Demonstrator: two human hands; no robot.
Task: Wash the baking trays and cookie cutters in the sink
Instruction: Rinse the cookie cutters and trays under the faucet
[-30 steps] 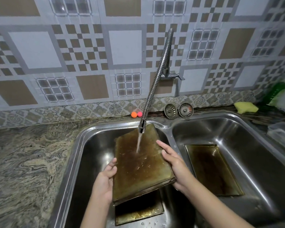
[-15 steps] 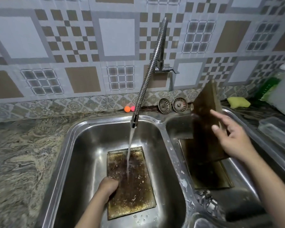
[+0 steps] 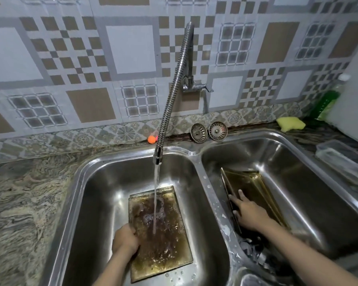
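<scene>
One greasy brown rectangular metal baking tray was gripped at its edge by the left hand under running water, another tray was touched in the right basin by the flat right hand, and most washing seemingly remained undone.

**Bare Arms, No Sleeves in View**

Two forearms enter from the bottom edge, both uncovered from wrist to the frame's limit. The left hand and right hand wear no gloves. Neither wrist carries a watch, band or bracelet. Fingernails on the right look short and unpainted.
</scene>
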